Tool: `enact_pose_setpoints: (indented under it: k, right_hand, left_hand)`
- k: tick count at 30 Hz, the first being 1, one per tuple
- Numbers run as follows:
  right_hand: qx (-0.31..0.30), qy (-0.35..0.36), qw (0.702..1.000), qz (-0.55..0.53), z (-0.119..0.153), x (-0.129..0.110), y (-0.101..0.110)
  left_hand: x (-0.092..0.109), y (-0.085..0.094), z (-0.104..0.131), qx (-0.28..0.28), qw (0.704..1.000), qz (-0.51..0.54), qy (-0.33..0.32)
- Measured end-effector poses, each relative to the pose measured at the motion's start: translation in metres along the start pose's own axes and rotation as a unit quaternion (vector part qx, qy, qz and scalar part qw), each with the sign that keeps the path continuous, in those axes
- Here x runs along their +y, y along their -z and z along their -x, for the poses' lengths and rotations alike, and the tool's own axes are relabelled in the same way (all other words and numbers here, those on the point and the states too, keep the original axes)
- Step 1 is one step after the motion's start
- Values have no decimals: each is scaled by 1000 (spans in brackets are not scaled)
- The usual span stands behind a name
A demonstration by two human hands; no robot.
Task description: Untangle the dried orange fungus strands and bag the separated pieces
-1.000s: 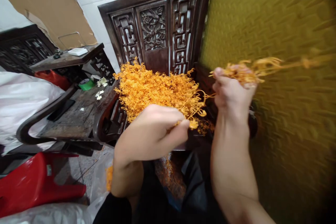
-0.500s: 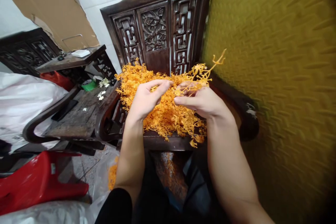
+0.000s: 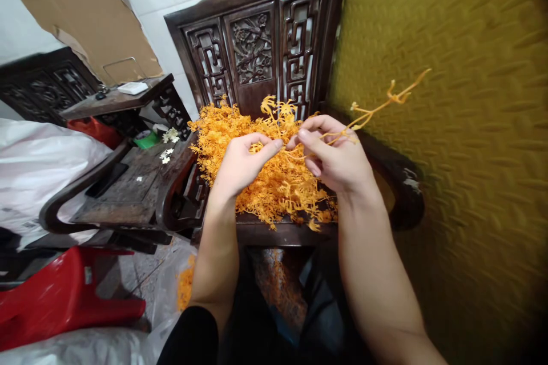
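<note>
My left hand [image 3: 245, 164] is closed, thumb and forefinger pinching what looks like an orange plastic flower sprig [image 3: 280, 111] whose frilled heads rise between the hands. Closed as well, my right hand [image 3: 340, 155] has its thumb and fingers on a branched orange plastic stem [image 3: 371, 113], mostly bare, that sticks out to the upper right. The fingertips of both hands almost meet; whether the two pieces are joined there is hard to see. Beneath and behind them, a heap of orange plastic sprigs [image 3: 218, 131] covers the seat of a dark carved wooden chair [image 3: 257, 94].
An embossed yellow-green panel [image 3: 462, 97] stands close on the right. To the left are a second wooden seat [image 3: 124, 191] with green tape [image 3: 146, 139] and small white flowers [image 3: 166, 155], a white sack [image 3: 38, 165], a red plastic stool [image 3: 64, 291] and a clear bag [image 3: 165, 285] holding orange bits.
My right hand has turned and shifted its grip, so the branched stem now reaches farther right. Frilled heads now stand upright between the hands. My left hand has barely moved.
</note>
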State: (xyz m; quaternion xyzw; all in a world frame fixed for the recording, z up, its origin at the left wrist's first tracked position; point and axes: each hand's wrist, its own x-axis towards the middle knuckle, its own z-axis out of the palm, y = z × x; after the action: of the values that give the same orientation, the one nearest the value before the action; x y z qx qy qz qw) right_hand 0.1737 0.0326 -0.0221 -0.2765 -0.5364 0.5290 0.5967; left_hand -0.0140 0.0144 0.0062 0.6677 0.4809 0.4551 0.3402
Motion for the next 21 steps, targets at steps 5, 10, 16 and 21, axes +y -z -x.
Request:
enact_pose_setpoints:
  k: [5,10,16,21]
  right_hand:
    - [36,35,998,37,1,6,-11]
    - [40,65,995,65,3,5,-21]
    - [33,92,991,93,6,5,-25]
    - [41,101,988,108,3,8,-26]
  left_hand:
    - [0,-6,-1,-22,998,49,16]
    - [-5,-12,-4,-15,995,94,28]
    - [-6,-16,-7,23,986,160,49]
    - [-3,-16,-6,-2,982,179,53]
